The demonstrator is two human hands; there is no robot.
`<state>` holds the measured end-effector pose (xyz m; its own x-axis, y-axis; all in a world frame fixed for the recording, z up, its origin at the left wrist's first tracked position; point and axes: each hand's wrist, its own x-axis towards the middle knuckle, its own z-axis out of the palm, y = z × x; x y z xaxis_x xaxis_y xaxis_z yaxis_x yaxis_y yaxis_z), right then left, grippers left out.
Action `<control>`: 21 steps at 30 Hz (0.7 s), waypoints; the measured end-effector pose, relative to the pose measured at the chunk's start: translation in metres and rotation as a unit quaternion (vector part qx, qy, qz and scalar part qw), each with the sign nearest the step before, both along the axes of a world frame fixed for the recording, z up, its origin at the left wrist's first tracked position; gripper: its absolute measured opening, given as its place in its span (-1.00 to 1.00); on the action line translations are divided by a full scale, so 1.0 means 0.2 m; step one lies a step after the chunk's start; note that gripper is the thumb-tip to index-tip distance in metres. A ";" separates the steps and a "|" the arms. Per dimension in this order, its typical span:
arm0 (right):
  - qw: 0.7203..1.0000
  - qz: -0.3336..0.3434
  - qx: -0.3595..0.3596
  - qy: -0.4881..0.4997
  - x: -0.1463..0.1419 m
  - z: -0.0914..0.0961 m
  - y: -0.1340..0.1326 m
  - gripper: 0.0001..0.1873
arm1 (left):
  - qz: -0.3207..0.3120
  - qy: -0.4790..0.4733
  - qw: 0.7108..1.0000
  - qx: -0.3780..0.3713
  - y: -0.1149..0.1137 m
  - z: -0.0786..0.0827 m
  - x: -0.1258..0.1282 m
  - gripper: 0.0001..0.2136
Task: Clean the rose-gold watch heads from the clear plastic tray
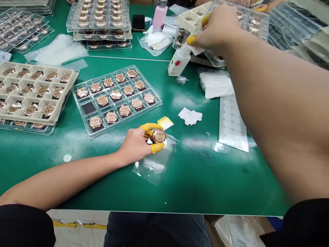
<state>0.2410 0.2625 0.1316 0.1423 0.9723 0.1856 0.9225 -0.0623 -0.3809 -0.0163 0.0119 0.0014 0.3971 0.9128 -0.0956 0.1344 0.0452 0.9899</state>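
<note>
My left hand point(137, 144), with yellow finger cots, pinches a rose-gold watch case point(159, 136) just above a clear plastic bag point(154, 164) on the green table. My right hand point(218, 29), also in yellow cots, reaches far forward and grips a white squeeze bottle point(180, 60) that is tilted, with a white wipe pressed at its top. A clear tray point(115, 97) of several rose-gold watch cases lies left of centre, a few cells bare.
A beige tray point(33, 91) of watch cases sits at the left edge. Stacked clear trays point(100, 24) stand at the back. A pink bottle point(159, 15), folded white wipes point(190, 116), a white sticker sheet point(232, 123) and a yellow slip point(166, 122) lie around.
</note>
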 end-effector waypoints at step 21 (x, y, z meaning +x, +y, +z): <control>0.911 0.345 0.163 0.159 -0.23 -0.54 -1.27 -0.93 | 0.003 -0.034 0.999 -0.022 0.00 0.00 0.01 -0.49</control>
